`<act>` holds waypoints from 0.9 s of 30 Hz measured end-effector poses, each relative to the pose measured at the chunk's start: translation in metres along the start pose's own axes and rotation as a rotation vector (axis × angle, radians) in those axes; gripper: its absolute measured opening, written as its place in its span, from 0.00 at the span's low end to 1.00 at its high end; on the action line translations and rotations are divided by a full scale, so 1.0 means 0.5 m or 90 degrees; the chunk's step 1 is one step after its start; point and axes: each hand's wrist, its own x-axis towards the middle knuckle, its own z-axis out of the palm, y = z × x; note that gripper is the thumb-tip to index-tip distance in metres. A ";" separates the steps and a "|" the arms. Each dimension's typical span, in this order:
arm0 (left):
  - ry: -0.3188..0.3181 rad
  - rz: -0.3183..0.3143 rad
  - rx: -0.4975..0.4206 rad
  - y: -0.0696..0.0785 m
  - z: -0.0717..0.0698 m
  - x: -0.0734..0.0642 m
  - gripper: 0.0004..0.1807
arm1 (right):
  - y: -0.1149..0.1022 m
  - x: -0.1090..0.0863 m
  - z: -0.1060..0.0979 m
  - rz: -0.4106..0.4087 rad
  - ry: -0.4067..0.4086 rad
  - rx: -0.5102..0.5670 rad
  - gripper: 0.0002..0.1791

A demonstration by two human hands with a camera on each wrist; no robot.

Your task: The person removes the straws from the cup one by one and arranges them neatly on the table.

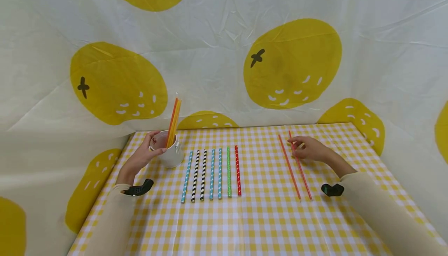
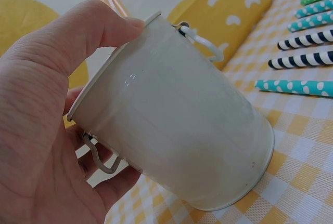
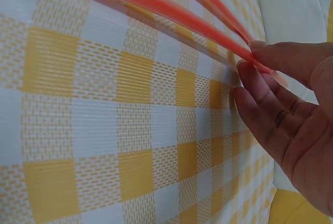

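Note:
My left hand [image 1: 140, 156] grips a white metal bucket [image 1: 170, 158] at its rim, thumb over the near side and fingers around the other. The bucket is tilted in the left wrist view, with small loop handles on its sides. Several orange and yellow straws [image 1: 174, 125] stand in it, leaning against the rim. Over on the right, my right hand [image 1: 310, 149] pinches a translucent red straw [image 3: 171, 13] near its far end between thumb and fingertips. Another red straw [image 1: 289, 166] lies just left of it, roughly parallel.
Between the hands lies a row of patterned paper straws: blue dotted [image 1: 187, 176], black-and-white striped [image 1: 195, 176], green dotted [image 1: 229, 172] and red dotted [image 1: 238, 170]. They rest on a yellow checked tablecloth [image 1: 266, 225]. A lemon-print sheet [image 1: 210, 73] hangs behind the table.

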 end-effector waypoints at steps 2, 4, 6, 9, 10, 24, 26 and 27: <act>0.001 -0.001 0.002 0.000 0.000 0.000 0.48 | 0.003 0.002 0.003 0.006 0.005 -0.014 0.29; 0.002 -0.004 0.002 0.001 0.001 0.001 0.48 | 0.005 0.005 0.005 0.007 0.011 -0.040 0.29; 0.003 -0.007 0.002 0.001 0.001 0.000 0.48 | 0.007 0.008 0.007 0.007 0.020 -0.071 0.28; 0.004 -0.008 0.002 0.002 0.002 0.000 0.48 | 0.008 0.011 0.008 0.009 0.031 -0.113 0.28; 0.003 -0.008 0.002 0.001 0.002 0.000 0.48 | 0.007 0.011 0.009 0.011 0.033 -0.120 0.28; 0.003 -0.001 -0.014 -0.001 0.001 0.000 0.47 | -0.001 0.020 0.025 0.057 0.061 -0.123 0.28; 0.003 -0.001 -0.017 -0.001 0.001 0.001 0.47 | 0.000 0.021 0.025 0.065 0.062 -0.129 0.28; 0.003 -0.002 -0.018 -0.001 0.001 0.001 0.47 | 0.000 0.021 0.025 0.066 0.066 -0.140 0.28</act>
